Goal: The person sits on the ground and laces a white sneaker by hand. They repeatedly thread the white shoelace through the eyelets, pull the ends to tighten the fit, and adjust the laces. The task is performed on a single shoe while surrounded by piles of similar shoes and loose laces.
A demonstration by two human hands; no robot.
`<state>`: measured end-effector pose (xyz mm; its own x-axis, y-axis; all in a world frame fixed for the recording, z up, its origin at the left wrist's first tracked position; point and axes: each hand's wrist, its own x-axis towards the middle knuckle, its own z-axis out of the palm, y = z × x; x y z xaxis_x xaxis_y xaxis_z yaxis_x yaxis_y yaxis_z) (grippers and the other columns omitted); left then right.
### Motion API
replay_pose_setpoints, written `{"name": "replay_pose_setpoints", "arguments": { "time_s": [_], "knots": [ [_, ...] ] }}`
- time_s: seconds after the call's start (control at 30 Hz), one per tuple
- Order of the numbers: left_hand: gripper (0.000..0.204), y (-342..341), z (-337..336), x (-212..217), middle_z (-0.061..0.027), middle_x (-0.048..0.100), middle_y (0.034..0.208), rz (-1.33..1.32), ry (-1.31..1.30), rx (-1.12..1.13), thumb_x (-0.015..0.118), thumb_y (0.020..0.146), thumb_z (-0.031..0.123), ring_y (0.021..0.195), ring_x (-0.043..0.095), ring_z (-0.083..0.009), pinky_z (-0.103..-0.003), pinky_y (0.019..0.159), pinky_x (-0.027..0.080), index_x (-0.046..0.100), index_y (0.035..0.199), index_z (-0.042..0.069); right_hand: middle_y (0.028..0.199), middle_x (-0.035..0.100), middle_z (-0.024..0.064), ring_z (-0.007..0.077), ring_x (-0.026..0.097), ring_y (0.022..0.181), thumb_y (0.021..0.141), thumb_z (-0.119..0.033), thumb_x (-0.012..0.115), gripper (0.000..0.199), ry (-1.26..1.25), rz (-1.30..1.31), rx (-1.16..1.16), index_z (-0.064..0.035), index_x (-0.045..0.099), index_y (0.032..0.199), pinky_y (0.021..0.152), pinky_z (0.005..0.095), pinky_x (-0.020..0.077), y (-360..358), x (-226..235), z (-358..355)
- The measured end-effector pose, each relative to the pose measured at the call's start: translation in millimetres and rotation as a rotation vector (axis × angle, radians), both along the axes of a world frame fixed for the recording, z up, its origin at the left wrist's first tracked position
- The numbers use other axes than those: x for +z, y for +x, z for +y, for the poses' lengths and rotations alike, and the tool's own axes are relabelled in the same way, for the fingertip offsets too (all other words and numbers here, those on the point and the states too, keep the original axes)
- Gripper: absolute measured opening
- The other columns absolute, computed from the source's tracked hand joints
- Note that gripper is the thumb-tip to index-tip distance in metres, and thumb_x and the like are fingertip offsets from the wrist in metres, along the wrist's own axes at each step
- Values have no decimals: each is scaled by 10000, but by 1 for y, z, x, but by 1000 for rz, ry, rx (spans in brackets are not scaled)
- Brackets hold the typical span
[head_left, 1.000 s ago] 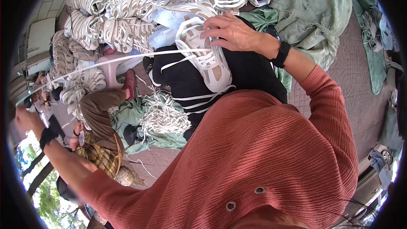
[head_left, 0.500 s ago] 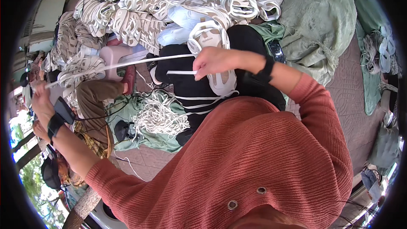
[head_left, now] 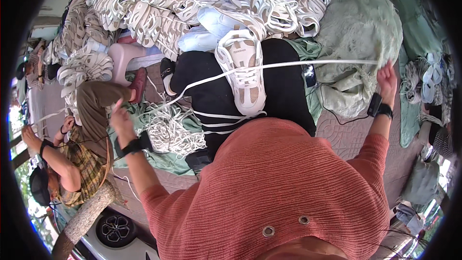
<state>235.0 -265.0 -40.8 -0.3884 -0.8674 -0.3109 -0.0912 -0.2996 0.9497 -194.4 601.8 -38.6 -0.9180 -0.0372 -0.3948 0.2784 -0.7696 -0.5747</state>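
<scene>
A white and beige sneaker (head_left: 251,102) rests on my black-trousered lap, its toe toward me. One white shoelace (head_left: 308,63) crosses its lacing area. Far out to the right, my right hand (head_left: 386,81) is closed, pinching an end of that lace and holding it nearly taut. The lace's other side runs slack and curved down to the left, close to my left hand (head_left: 122,120). That hand is raised and smeared by motion; whether it grips the lace is unclear. More white laces (head_left: 224,119) lie across my lap, under the toe.
A tangled pile of white laces (head_left: 175,130) lies on green cloth at my left. Beyond my lap are rows of similar sneakers (head_left: 156,26), a pink stool (head_left: 121,62) and a green sack (head_left: 358,33). A co-worker (head_left: 79,163) sits at left, handling a lace.
My right hand has swept from above the shoe far to the right, drawing the lace across it. My left hand has come back from the far left toward the lace pile.
</scene>
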Motion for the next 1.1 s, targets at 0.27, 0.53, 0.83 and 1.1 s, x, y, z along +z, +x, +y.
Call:
{"name": "replay_pose_setpoints", "arguments": {
  "time_s": [0.27, 0.53, 0.83, 1.1],
  "knots": [
    [153, -167, 246, -11, -142, 687, 879, -127, -915, -855, 511, 982, 138, 819, 662, -303, -385, 724, 519, 619, 978, 29, 668, 553, -26, 89, 442, 548, 969, -232, 617, 208, 474, -270, -243, -45, 643, 1055, 537, 251, 367, 42, -60, 73],
    [115, -167, 270, 1, -173, 663, 771, -415, -993, -1046, 606, 928, 200, 744, 650, -388, -474, 632, 488, 620, 952, 88, 687, 464, -77, 25, 367, 576, 973, -224, 591, 223, 585, 245, 326, -77, 660, 1126, 506, 199, 289, 10, -12, -209],
    [130, -185, 291, 5, -182, 639, 703, -484, -1142, -1006, 634, 873, 172, 680, 635, -394, -464, 616, 498, 639, 899, 44, 806, 618, 68, 265, 609, 796, 824, -102, 677, 111, 1269, 1679, 795, -91, 710, 930, 756, 367, 479, 99, -4, -434],
    [102, -186, 257, -13, -22, 652, 690, -370, -487, -1087, 681, 893, 106, 586, 562, -81, -270, 527, 458, 642, 855, 19, 766, 624, 12, 208, 603, 876, 758, -163, 728, 99, 1298, 1515, 1063, -151, 727, 856, 853, 406, 404, 104, -11, -435]
  ]
}}
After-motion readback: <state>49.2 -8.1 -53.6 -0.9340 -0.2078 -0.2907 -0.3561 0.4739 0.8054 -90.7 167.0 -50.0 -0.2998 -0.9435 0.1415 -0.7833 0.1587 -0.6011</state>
